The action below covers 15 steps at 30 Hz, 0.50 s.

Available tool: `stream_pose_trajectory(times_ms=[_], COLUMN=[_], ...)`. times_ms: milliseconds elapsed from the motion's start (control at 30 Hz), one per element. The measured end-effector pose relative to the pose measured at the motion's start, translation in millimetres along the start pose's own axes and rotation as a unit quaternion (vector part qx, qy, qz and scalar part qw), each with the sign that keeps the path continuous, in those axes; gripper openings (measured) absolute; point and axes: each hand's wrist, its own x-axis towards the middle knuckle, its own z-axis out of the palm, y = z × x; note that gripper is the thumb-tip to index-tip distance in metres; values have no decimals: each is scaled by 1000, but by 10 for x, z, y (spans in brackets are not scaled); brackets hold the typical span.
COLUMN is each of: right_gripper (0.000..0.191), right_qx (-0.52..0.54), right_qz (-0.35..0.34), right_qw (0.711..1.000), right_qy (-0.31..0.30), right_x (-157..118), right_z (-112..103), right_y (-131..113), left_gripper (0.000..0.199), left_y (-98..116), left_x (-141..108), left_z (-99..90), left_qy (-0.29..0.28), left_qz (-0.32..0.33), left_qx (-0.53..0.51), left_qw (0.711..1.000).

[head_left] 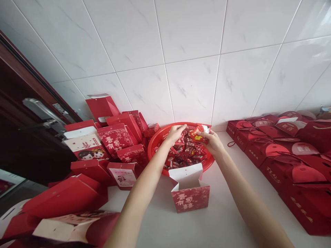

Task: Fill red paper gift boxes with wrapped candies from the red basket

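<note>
Over the red plastic basket [150,151], which is full of small wrapped candies [187,151], both of my hands are at work. My right hand [213,142] is closed on candy packets [198,135], red with yellow lettering and a whitish wrapper among them. My left hand [176,132] is at the basket's left side, its fingers bent together above a red dotted packet [180,139]; what they hold is hidden. In front of the basket an open red gift box [191,199] stands upright with its white inner flap raised.
Several red and white gift boxes [116,139] are piled at the left, beside a dark door [23,137] with a metal handle [43,112]. Rows of red boxes [274,168] line the right. Behind the basket rises a white tiled wall [191,86].
</note>
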Motion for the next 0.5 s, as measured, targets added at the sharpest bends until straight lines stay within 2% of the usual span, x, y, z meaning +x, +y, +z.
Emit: stream_pose_trajectory(times_ms=[100,167,333,500], right_gripper=[33,33,33,33], right_qx=[-54,-81,-97,-89], right_qz=[48,68,67,48], right_qw=[994,987,985,987], right_qy=[-85,-119,-128,-128], right_x=[-13,-17,-8,-1], right_z=[-12,-20,-26,-26], right_y=[11,21,24,29], left_gripper=[23,23,32,42], left_y=[-27,-36,-44,-58], left_x=[15,8,-20,36], left_z=[47,93,196,233], left_qy=[26,32,30,-55], left_qz=[6,13,67,89], left_qx=[1,1,-6,-24], left_qw=[1000,999,997,994])
